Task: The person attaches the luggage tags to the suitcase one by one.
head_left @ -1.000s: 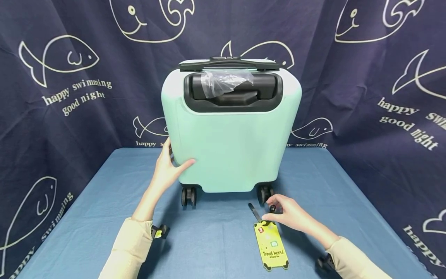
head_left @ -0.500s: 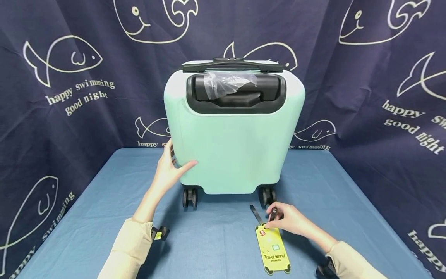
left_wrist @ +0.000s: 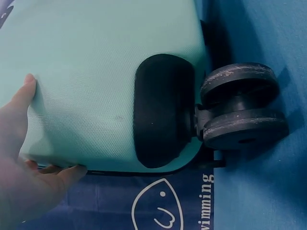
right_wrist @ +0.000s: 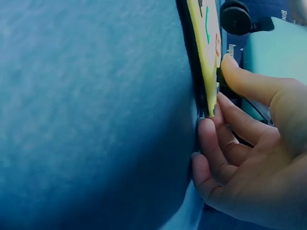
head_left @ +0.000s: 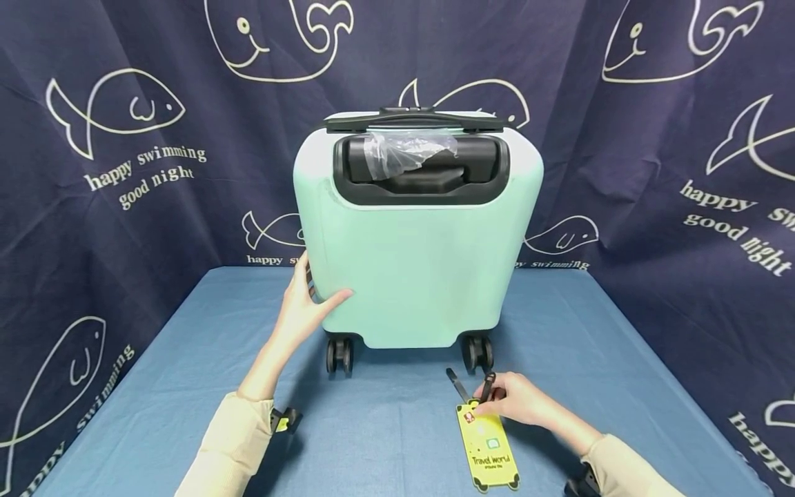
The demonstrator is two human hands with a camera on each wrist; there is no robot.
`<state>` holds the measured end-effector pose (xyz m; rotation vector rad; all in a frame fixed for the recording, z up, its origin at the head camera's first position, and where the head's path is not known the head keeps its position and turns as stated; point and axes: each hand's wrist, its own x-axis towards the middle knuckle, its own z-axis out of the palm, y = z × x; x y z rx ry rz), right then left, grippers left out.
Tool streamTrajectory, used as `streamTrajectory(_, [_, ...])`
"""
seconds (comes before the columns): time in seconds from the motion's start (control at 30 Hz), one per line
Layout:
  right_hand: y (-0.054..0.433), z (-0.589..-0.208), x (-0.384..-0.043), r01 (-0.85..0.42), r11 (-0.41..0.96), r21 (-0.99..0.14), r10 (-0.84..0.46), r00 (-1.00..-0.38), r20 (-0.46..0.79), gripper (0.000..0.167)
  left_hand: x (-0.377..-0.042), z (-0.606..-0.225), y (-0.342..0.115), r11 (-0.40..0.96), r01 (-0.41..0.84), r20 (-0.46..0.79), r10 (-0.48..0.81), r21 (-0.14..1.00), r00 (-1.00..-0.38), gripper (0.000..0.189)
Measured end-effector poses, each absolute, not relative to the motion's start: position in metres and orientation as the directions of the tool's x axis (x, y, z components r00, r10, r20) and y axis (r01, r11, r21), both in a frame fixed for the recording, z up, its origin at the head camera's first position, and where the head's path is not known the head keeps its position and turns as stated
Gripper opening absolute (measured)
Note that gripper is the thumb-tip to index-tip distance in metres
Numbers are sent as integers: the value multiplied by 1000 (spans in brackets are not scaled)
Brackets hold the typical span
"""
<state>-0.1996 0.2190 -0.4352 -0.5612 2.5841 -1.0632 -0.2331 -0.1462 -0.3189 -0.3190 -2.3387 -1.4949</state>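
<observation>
A mint-green suitcase (head_left: 410, 269) stands upright on its black wheels (head_left: 477, 352) in the middle of the table. My left hand (head_left: 299, 307) holds its lower left side, thumb on the broad face and fingers round the edge, as the left wrist view also shows. In front of the right wheel is a yellow luggage tag (head_left: 487, 445) printed "Travel world". My right hand (head_left: 515, 399) pinches the tag's top end, where a black strap (head_left: 488, 386) sticks up by the fingers. Another strap end (head_left: 456, 383) points toward the suitcase. Fingers partly hide the strap's attachment.
Clear plastic wrap (head_left: 406, 152) covers part of the black handle recess below the suitcase's top carry handle (head_left: 416, 122). Blue cloth (head_left: 385, 421) covers the table. A dark blue curtain (head_left: 155, 207) with fish drawings hangs behind and at both sides.
My right hand has come down slightly toward me, its fingertips now on the tag's top end, and the black strap shows more above them. The left hand keeps its hold on the suitcase.
</observation>
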Motion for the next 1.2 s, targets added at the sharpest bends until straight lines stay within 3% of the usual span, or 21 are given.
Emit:
streamTrajectory(0.5, [220, -434, -199, -346, 631, -694, -482, -876, -2, 12, -238, -323, -145, 413, 394, 428, 11, 821, -904, 92])
streamTrajectory(0.77, [221, -432, -198, -312, 577, -755, -484, -875, -8, 19, -258, -346, -155, 403, 396, 431, 3, 825, -902, 96])
streamTrajectory(1.2, [225, -429, -196, -257, 558, -789, -502, -862, -74, 30, -256, -347, -156, 413, 409, 448, 3, 814, -894, 97])
